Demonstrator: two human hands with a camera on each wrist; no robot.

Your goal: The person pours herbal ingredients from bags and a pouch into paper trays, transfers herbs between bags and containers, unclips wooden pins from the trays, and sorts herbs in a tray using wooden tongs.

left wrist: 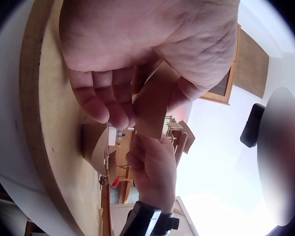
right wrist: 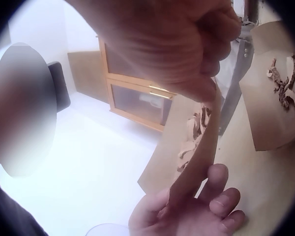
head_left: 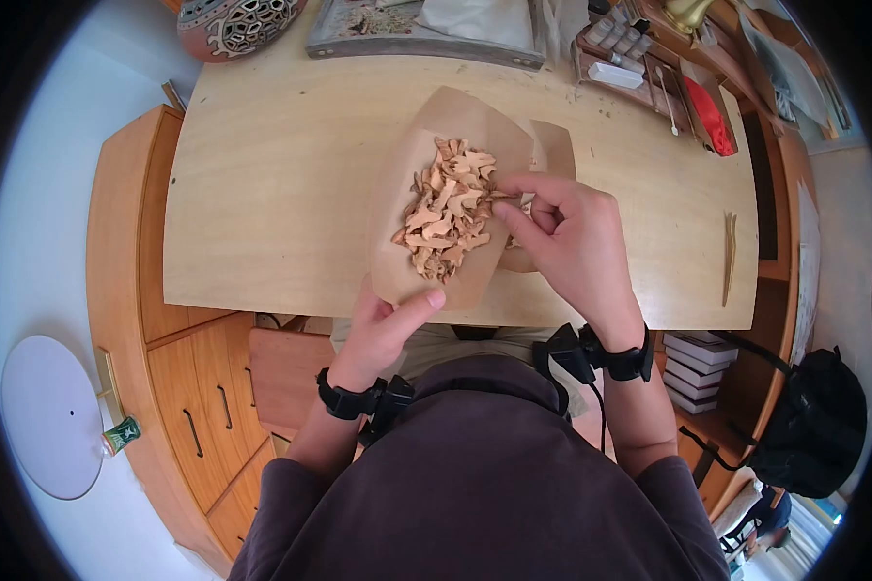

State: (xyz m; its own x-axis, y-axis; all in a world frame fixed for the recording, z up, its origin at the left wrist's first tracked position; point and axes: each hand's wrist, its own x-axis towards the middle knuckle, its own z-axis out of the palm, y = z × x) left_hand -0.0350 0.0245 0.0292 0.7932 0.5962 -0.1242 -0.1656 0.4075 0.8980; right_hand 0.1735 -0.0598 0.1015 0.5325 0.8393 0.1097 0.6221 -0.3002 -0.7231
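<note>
My left hand (head_left: 383,329) grips the near end of a brown paper sheet (head_left: 397,232), its thumb on top and the other fingers beneath. The sheet is held up over the table, curved like a trough, with a heap of dried tan root slices (head_left: 446,213) in it. At the heap's right edge my right hand (head_left: 576,232) pinches a thin brown dried piece (head_left: 501,197) between thumb and forefinger. Behind that hand, a second brown paper (right wrist: 270,123) lies on the table with several darker, twig-like pieces (right wrist: 285,91).
The wooden table (head_left: 271,194) bears a grey-edged tray (head_left: 426,46) and a patterned pot (head_left: 237,27) at the back. A rack of small bottles (head_left: 615,48) and a red item (head_left: 709,116) are at the back right. Wooden tweezers (head_left: 730,257) lie near the right edge.
</note>
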